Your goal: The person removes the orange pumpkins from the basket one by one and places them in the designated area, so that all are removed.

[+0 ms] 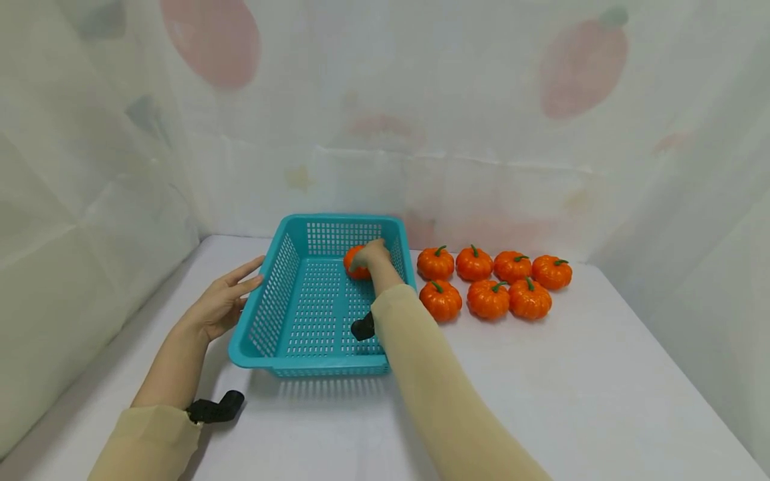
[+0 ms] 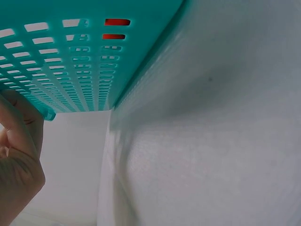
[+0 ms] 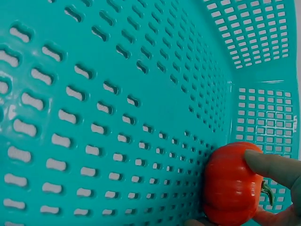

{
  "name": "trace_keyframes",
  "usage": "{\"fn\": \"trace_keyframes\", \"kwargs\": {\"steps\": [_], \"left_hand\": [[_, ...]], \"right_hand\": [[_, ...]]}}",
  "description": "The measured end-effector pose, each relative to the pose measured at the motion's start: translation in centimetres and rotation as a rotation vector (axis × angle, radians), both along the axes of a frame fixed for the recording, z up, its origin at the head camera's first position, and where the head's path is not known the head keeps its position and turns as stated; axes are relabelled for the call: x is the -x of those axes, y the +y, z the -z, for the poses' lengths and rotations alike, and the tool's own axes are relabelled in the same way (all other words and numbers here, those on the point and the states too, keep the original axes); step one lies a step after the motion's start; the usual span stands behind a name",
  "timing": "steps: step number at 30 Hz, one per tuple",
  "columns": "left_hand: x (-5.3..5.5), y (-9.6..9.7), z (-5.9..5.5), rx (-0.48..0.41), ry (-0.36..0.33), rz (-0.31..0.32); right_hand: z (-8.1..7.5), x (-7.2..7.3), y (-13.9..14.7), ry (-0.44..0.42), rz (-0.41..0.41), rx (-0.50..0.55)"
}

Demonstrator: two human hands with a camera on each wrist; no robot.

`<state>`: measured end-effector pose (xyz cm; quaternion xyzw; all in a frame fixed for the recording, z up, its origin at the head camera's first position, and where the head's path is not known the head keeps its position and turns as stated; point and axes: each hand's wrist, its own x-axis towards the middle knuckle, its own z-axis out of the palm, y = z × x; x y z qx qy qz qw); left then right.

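Note:
A small orange toy pumpkin (image 1: 356, 262) is inside the turquoise basket (image 1: 329, 362), toward its back right. My right hand (image 1: 373, 256) holds that pumpkin, with a thumb and fingers around it in the right wrist view, where the pumpkin (image 3: 231, 183) is tilted and its green stem points right. At the basket's left side, my left hand (image 1: 222, 304) touches the rim with its fingers extended. The left wrist view has this hand (image 2: 21, 155) against the basket's slotted wall (image 2: 84, 75), its fingertips partly hidden. Orange-red shows through two slots there.
Several more pumpkins stand to the right of the basket in two rows, a back row (image 1: 474, 264) and a front row (image 1: 488, 299). They rest on a white-covered table (image 1: 559, 394). A pale printed curtain (image 1: 457, 120) hangs behind and along both sides.

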<state>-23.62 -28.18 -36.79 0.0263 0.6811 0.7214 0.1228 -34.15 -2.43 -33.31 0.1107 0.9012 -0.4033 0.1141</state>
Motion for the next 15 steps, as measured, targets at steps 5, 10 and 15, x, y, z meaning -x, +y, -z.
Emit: {"fn": "trace_keyframes", "kwargs": {"steps": [5,10,15], "left_hand": [[-0.07,-0.05,0.09,0.012,0.004,0.0],[-0.08,-0.03,-0.03,0.006,-0.001,-0.004],[-0.01,0.09,-0.27,0.011,-0.011,-0.007]], "right_hand": [[-0.02,-0.13,0.0,0.002,-0.016,-0.016],[-0.02,0.08,0.13,0.042,-0.024,-0.003],[0.07,0.26,0.39,0.087,-0.009,0.025]]}}
